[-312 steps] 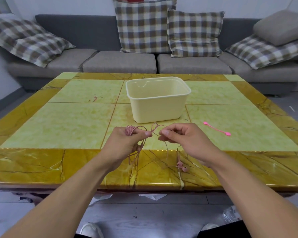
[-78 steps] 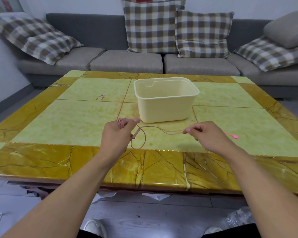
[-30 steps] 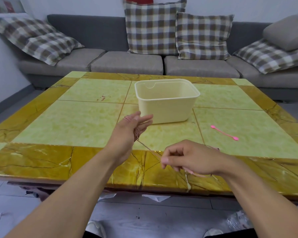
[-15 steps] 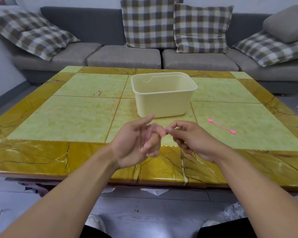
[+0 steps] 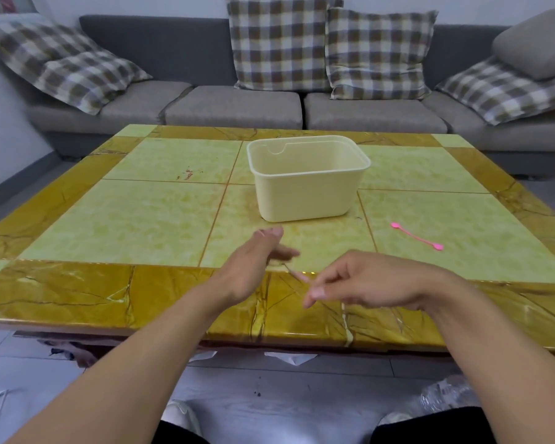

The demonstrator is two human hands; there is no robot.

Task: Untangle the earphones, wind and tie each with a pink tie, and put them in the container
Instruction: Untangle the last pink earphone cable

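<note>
A thin pink earphone cable (image 5: 297, 274) runs between my two hands above the table's near edge. My left hand (image 5: 253, 264) is held out with thumb up and fingers straight; the cable is wound round it, and a bit of pink shows at the thumb. My right hand (image 5: 359, 280) pinches the free end of the cable between thumb and forefinger, just right of the left hand. A pink tie (image 5: 417, 240) lies flat on the table to the right. The cream plastic container (image 5: 305, 200) stands behind my hands; what is inside cannot be seen.
The yellow-green tiled table (image 5: 141, 219) has a glossy amber border. A grey sofa (image 5: 231, 110) with checked cushions stands behind it. Scraps of paper and a plastic bag lie on the floor under the near edge.
Over the last second my right hand circled the left one with the cable, and it now sits lower right. The loose length of cable has grown much shorter since the earliest frames.
</note>
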